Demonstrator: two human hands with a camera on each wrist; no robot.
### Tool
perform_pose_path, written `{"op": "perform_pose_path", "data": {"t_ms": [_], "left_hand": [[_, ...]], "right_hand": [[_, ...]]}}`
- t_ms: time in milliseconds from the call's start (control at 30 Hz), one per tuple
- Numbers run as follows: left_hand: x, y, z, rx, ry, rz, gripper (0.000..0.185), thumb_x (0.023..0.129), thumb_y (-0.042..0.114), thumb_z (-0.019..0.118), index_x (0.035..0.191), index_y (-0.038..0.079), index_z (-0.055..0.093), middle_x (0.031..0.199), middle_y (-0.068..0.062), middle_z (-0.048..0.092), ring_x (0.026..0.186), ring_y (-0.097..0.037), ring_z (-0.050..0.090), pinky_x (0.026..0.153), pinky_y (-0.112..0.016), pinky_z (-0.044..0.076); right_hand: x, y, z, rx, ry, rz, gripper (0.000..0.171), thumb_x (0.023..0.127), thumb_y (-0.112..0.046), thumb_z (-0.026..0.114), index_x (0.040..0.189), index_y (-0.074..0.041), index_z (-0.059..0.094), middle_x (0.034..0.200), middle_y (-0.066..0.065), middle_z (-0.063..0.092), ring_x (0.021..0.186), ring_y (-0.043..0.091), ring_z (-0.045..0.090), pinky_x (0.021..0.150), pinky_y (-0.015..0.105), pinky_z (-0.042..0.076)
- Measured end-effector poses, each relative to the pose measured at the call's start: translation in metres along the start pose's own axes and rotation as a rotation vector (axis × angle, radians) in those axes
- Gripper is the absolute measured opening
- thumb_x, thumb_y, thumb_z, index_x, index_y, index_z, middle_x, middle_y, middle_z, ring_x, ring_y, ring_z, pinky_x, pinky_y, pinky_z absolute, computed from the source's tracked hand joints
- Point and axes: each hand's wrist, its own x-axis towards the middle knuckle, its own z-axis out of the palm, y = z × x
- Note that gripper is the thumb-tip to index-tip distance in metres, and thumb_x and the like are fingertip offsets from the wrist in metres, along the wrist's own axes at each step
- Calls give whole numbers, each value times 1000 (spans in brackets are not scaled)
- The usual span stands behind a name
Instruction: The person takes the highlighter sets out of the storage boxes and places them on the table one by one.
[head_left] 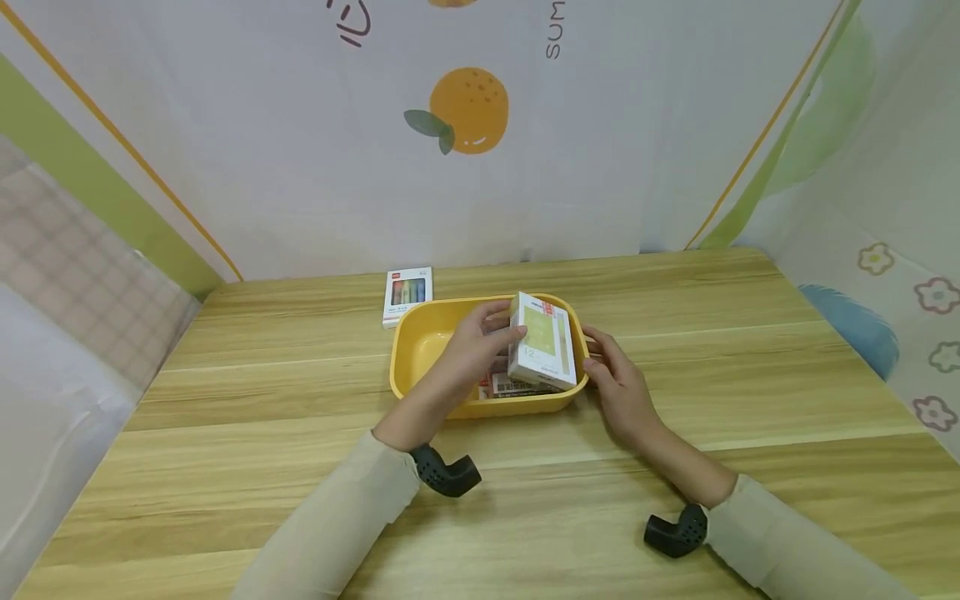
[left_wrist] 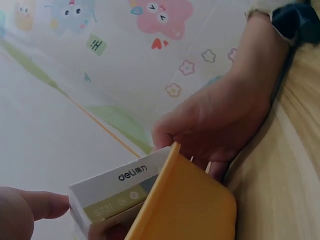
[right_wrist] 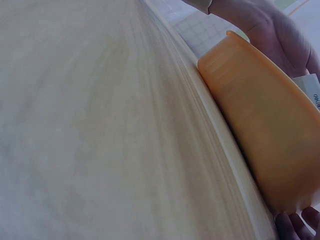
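My left hand (head_left: pixel 468 346) reaches over the yellow plastic bin (head_left: pixel 427 408) and grips a white and yellow-green deli box (head_left: pixel 546 337) by its left side. The box leans inside the bin's right end, its lower part hidden behind the rim in the left wrist view. Beneath the box lies a dark printed package (head_left: pixel 506 386), partly covered. At the bin's right end, my right hand (head_left: pixel 622 392) holds the wall, with the thumb at the rim and the fingers (right_wrist: pixel 300 227) against the outside.
Behind the bin's left corner, a white box with a window showing coloured sticks (head_left: pixel 408 296) lies on the wooden table (head_left: pixel 262 400). A printed curtain (head_left: pixel 300 167) hangs along the back edge. Each wrist wears a black device (head_left: pixel 447 475).
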Motion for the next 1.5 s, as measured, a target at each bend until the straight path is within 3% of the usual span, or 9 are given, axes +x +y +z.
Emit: {"op": "perform_pose_path", "data": {"t_ms": [100, 167, 267, 333, 433, 633, 1000, 1233, 1500], "left_hand": [[0, 0, 0, -29, -10, -32, 68, 100, 21, 61, 158, 9, 28, 148, -16, 54, 110, -27, 70, 83, -32, 61], [1, -1, -1, -27, -21, -50, 72, 100, 22, 61, 160, 7, 24, 144, -15, 59, 109, -26, 71, 78, -27, 60], [1, -2, -2, -15, -49, -68, 71, 101, 26, 59, 159, 6, 25, 134, -15, 65, 106, -24, 72, 68, -23, 56], [2, -3, -2, -19, -77, -63, 63, 103, 26, 57, 156, 4, 32, 132, -16, 66, 104, -21, 73, 72, -23, 57], [2, -3, -2, -20, -106, -60, 52, 104, 26, 55, 150, 6, 44, 127, -17, 69, 87, -15, 70, 63, -22, 53], [2, -1, -1, -66, -152, -96, 54, 103, 26, 58, 150, 7, 40, 126, -20, 64, 95, -21, 71, 69, -30, 63], [5, -1, -3, -18, -168, -106, 52, 104, 24, 56, 148, 1, 41, 123, -22, 65, 97, -25, 72, 73, -35, 64], [7, 4, -1, -13, -193, -86, 54, 104, 21, 55, 152, 1, 38, 123, -23, 67, 98, -27, 73, 72, -37, 64], [7, 5, -13, -34, -168, -29, 52, 104, 19, 53, 150, -1, 40, 127, -25, 64, 98, -27, 72, 71, -37, 64]], "right_hand": [[0, 0, 0, 5, 4, -3, 45, 105, -12, 45, 150, -8, 46, 138, 22, 60, 112, -2, 60, 93, 7, 46], [0, -1, 0, 7, 4, -5, 45, 105, -12, 45, 150, -8, 46, 138, 22, 60, 112, -2, 60, 93, 7, 46], [0, -2, 0, 3, 5, -3, 45, 105, -12, 44, 150, -9, 46, 138, 22, 60, 118, 13, 63, 93, 7, 45], [0, -2, 0, 0, 3, -1, 46, 105, -12, 44, 150, -9, 45, 138, 22, 60, 122, 25, 62, 93, 7, 45], [0, -1, -1, 1, 0, 0, 46, 105, -12, 44, 151, -9, 44, 138, 22, 59, 124, 32, 61, 93, 6, 45], [0, 0, -1, -5, 0, 1, 46, 105, -13, 44, 151, -9, 44, 139, 22, 59, 124, 33, 61, 93, 6, 44], [1, 1, -2, -51, -5, 13, 46, 105, -13, 43, 151, -10, 44, 137, 21, 60, 122, 26, 59, 91, 6, 45], [1, -4, -8, -104, -25, 42, 48, 105, -16, 40, 153, -13, 41, 143, 19, 56, 128, 31, 59, 93, 4, 40], [3, -4, -5, -14, -68, 78, 49, 106, -16, 40, 155, -11, 38, 150, 20, 50, 132, 33, 55, 93, 8, 45]]}}
